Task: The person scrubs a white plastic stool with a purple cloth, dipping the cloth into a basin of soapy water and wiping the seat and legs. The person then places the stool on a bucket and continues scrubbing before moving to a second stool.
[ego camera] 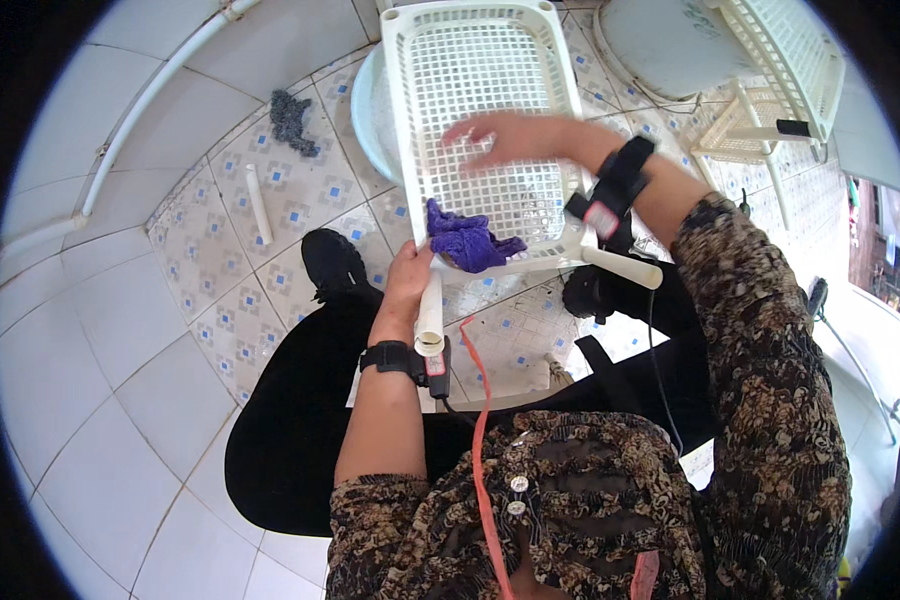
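Observation:
A white plastic mesh basket (480, 67) tilts before me, with short tube legs (429, 319) pointing toward my body. My left hand (406, 274) grips its near left corner, just above one leg. In that same corner a crumpled purple cloth (469, 244) rests on the mesh. My right hand (506, 140) is blurred over the middle of the basket, fingers apart, holding nothing. Whether its fingertips touch the mesh I cannot tell. Behind the basket, a light blue basin (369, 112) with suds is partly hidden.
On the tiled floor lie a loose white tube (258, 204) and a dark grey rag (292, 124). At the upper right stand a white bucket (671, 49) and a basket rack (791, 67). A wall pipe (142, 90) runs at left. A red ribbon (480, 435) hangs before me.

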Demonstrator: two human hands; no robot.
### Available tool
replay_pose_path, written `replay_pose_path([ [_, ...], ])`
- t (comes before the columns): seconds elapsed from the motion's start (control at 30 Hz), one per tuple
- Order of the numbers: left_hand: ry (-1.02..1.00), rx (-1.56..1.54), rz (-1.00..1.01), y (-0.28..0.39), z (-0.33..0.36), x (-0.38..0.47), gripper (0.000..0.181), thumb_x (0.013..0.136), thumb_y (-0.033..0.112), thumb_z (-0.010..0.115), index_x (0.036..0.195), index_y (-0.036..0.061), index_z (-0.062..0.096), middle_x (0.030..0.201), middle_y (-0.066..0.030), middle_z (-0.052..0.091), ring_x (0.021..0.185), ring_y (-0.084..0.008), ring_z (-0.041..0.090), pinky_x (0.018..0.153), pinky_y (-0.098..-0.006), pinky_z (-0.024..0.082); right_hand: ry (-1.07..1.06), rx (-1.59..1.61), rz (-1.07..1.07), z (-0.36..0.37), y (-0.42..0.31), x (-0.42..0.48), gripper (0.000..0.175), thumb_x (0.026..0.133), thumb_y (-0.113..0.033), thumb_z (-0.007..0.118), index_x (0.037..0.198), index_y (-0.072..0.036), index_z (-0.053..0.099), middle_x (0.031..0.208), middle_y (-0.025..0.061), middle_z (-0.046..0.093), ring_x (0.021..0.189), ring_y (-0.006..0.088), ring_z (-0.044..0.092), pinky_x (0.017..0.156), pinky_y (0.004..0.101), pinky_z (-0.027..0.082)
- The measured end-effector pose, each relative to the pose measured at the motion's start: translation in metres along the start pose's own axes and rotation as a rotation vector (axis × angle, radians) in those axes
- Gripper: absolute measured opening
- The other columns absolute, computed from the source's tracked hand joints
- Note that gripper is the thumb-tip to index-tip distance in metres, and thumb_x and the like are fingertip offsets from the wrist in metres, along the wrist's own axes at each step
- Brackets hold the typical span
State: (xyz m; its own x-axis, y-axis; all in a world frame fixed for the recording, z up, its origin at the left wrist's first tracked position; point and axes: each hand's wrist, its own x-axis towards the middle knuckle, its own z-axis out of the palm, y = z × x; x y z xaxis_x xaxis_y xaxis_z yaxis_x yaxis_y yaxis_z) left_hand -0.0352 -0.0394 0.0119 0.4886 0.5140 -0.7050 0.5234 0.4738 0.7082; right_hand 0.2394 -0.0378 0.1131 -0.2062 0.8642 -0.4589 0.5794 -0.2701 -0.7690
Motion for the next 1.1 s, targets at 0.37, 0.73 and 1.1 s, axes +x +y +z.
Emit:
replay_pose_path([
  [0.37, 0.02, -0.263, 0.059, -0.015, 0.022, -0.011, 0.031, 0.095, 0.028, 0.055, 0.099, -0.0032, 0.059, 0.082, -0.0089, 0.064, 0.07, -0.0153, 0.062, 0.061, -0.0279, 0.05, 0.205, 0.156, 0.703, -0.066, 0.13, -0.179, 0.063, 0.079, -0.031, 0.07, 0.134, -0.011, 0.047, 0.128, 0.0081, 0.054, 0.112, 0.0234, 0.055, 0.082, 0.044, 0.055],
  [0.73, -0.427, -0.387, -0.267, 0.009, 0.108, -0.015, 0.032, 0.098, 0.027, 0.05, 0.126, 0.0104, 0.048, 0.128, -0.0022, 0.049, 0.119, -0.0182, 0.044, 0.099, -0.0478, 0.04, 0.496, 1.116, 0.77, 0.069, 0.113, -0.165, 0.077, 0.08, -0.052, 0.07, 0.135, -0.006, 0.041, 0.139, 0.0164, 0.038, 0.124, 0.0337, 0.04, 0.09, 0.0483, 0.045],
  [1.1, -0.404, -0.271, -0.344, 0.021, 0.094, -0.019, 0.034, 0.098, 0.029, 0.052, 0.126, 0.0098, 0.047, 0.128, -0.0017, 0.048, 0.117, -0.0174, 0.045, 0.097, -0.0395, 0.04, 0.972, 1.604, 0.621, 0.155, 0.14, -0.117, 0.037, 0.086, -0.01, 0.063, 0.118, -0.015, 0.046, 0.101, 0.0037, 0.058, 0.086, 0.02, 0.06, 0.073, 0.0404, 0.053],
])
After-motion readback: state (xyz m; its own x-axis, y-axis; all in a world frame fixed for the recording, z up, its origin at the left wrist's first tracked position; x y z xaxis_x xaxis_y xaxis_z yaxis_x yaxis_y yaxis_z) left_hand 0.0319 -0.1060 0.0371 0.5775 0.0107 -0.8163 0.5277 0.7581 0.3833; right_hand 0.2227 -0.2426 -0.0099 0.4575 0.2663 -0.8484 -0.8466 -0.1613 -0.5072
